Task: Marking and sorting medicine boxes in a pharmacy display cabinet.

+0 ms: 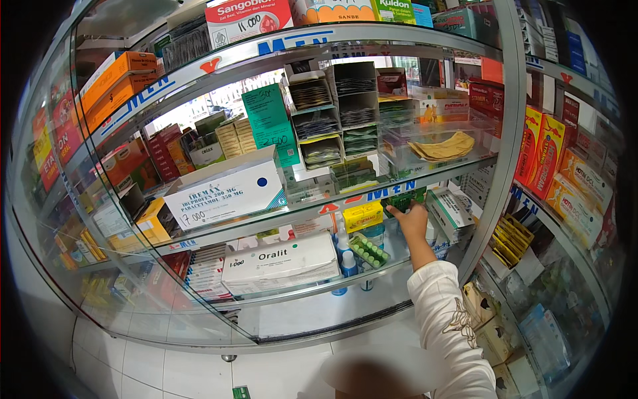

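Observation:
My right hand, in a white sleeve, reaches onto the lower glass shelf and has its fingers at a dark green package. Whether the fingers grip it or only touch it, I cannot tell. Right of the hand lies a white and green medicine box. To its left are a yellow box and a green tray of pale round-topped tubes, with blue-and-white bottles beside the tray. A large white Oralit box stands farther left. My left hand is out of view.
Above the hand runs the metal-edged middle shelf, holding a white Iremax box and yellow-brown packets. A sliding glass pane covers the left side. An upright metal post stands to the right. A green packet lies on the tiled floor.

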Tool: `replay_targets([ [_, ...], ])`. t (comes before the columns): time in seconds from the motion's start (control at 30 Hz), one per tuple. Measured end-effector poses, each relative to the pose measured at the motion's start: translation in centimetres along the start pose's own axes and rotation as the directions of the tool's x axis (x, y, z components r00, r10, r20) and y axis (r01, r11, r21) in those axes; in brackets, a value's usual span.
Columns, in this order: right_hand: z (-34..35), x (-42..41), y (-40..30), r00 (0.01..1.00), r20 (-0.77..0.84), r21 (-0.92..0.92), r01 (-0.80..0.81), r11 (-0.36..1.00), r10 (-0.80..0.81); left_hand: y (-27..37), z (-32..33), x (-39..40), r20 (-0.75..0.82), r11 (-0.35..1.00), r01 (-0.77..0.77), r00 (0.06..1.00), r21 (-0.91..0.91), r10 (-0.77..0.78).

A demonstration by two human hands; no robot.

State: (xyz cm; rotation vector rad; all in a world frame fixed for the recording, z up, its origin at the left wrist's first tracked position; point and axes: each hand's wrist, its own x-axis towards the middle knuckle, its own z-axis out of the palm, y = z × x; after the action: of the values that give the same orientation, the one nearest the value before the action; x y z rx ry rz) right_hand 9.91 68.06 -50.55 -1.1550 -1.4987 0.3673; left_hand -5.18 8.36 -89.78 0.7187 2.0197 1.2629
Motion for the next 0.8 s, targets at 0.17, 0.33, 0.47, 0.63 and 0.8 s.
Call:
replay_targets([
  [0.17, 0.0, -0.1, -0.5, 0.998, 0.049, -0.107, -0.023, 0.994, 0.028, -0.8, 0.0, 0.0, -0.012, 1.000, 0.005, 1.000, 0.012, -0.005],
  [0.33, -1.0, -0.2, -0.2, 0.996, -0.088, -0.101, -0.009, 0.995, 0.000, 0.2, 0.2, -0.1, -0.008, 0.988, -0.065, 0.998, 0.143, 0.067],
  [0.47, -1.2, -1.2, -3.7, 0.969, 0.193, -0.325, -0.083, 0.942, 0.152, -0.4, -0.3, -0.1, -0.012, 0.998, 0.001, 1.000, 0.063, 0.000],
  [0.63, -1.0, -1.4, -2.7, 0.941, 0.282, -0.489, 0.307, 0.817, -0.185, 0.7, -0.1, -0.2, 0.027, 0.995, 0.015, 0.999, 0.101, -0.018],
  [0.8, 0.7, -1.4, -0.5, 0.931, 0.257, -0.421, 0.349, 0.837, -0.259, 1.0, -0.1, -0.3, 0.030, 0.996, 0.017, 0.999, 0.083, -0.019],
])
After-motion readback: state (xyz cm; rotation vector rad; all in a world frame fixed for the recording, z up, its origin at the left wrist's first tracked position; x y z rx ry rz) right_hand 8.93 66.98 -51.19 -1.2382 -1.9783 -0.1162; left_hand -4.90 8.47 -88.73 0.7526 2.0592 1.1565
